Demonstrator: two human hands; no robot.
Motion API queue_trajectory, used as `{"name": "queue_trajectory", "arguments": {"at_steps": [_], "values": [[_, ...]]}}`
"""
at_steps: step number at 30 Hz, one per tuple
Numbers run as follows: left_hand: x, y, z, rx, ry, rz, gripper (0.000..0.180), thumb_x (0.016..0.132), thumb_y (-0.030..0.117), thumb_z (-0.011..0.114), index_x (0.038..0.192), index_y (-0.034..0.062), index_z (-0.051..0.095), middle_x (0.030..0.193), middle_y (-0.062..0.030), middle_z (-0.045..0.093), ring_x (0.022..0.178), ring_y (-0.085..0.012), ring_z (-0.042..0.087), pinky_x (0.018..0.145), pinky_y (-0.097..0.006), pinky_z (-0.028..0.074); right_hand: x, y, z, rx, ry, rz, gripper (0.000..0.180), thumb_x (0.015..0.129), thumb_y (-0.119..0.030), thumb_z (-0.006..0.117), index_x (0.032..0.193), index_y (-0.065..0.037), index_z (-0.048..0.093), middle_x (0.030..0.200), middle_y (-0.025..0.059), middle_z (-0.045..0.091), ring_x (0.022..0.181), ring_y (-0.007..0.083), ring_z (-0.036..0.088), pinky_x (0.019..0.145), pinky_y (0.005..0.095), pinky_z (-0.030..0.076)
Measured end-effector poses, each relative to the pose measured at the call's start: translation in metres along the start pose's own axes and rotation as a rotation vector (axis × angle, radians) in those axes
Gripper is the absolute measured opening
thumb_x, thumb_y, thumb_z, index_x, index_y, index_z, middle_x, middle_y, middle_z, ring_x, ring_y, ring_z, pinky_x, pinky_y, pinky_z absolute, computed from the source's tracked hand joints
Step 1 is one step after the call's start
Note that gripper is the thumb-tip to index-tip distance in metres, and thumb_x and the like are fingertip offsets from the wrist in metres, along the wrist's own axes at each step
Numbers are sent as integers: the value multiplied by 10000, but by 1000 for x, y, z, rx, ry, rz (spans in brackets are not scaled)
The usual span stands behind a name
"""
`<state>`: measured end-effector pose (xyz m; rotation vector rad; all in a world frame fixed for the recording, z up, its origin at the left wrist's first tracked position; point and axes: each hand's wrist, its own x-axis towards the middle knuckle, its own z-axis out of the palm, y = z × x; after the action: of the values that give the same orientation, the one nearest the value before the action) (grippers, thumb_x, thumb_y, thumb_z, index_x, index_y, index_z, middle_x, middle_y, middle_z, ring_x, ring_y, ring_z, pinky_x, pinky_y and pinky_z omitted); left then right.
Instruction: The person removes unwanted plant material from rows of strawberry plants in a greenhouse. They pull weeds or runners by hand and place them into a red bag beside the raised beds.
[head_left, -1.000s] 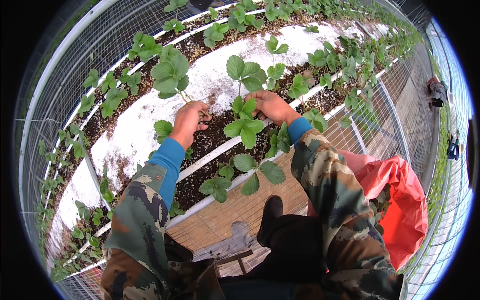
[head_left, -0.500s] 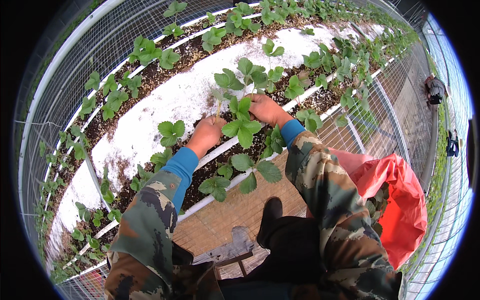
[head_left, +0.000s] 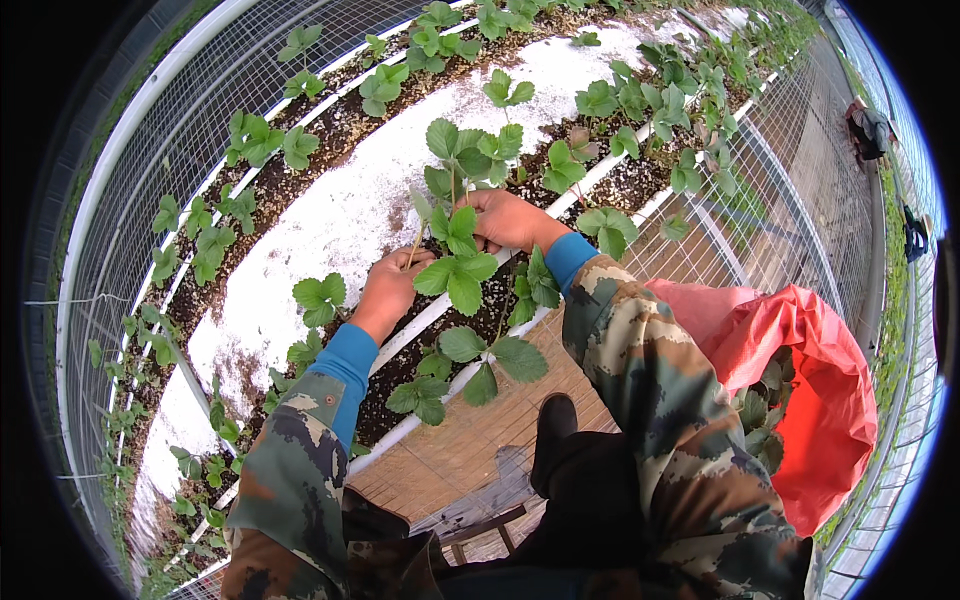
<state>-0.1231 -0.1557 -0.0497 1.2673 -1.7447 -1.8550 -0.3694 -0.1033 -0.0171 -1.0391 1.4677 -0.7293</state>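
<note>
A strawberry plant with broad toothed green leaves stands in dark soil between my hands. My left hand is closed at the plant's near left side, pinching a thin pale brown stalk that leans and bears a greyish leaf at its top. From the right, my right hand reaches to the plant's base, fingers bent and closed around its stems. Leaves partly cover its fingertips. A second strawberry plant droops over the bed's near edge, below my hands.
White film or powdery covering runs along the bed's middle, with more strawberry plants on the far side. White rails edge the bed. At right, an open red bag holds leaves. Wire mesh lies beyond the near rail.
The view has shifted, so the bed sits a little differently. The pale stalk at my left hand leans more than before. Both hands stay at the same plant.
</note>
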Motion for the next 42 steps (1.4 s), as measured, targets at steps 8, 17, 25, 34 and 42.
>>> {"name": "queue_trajectory", "arguments": {"at_steps": [8,17,25,34,42], "values": [[10,-12,-6,130,-45,117,299,970,54,703,1250,-37,653,1146,-55,714,966,-118,642,879,-263,521,5,-9,7,22,68,25,304,948,-162,609,1197,-5,686,784,97,705,604,168,659,550,326,562],[-38,63,3,-144,30,-214,333,1057,358,632,1106,32,680,761,13,618,537,-64,456,503,-255,392,-6,-3,10,30,78,-40,303,962,-161,597,1203,-2,688,781,89,689,608,167,644,578,335,564],[-103,123,-41,-434,53,-51,385,1094,430,532,1048,56,611,612,74,352,450,-52,285,438,-251,280,2,12,7,-163,236,-190,429,924,-298,687,1224,8,709,780,108,712,597,176,633,599,349,522],[-155,84,-52,-286,129,-179,324,1056,372,625,1079,51,664,678,60,426,472,-46,328,422,-254,279,-11,7,11,-460,258,-206,406,866,-318,720,1192,-77,737,1086,165,755,933,317,710,862,405,547],[-118,71,-21,-152,52,-125,322,1027,316,653,1116,8,688,723,38,523,555,-64,418,491,-274,362,-14,11,-6,-681,126,-199,294,896,-368,682,1058,-144,782,999,135,754,924,310,708,866,397,550]]}}
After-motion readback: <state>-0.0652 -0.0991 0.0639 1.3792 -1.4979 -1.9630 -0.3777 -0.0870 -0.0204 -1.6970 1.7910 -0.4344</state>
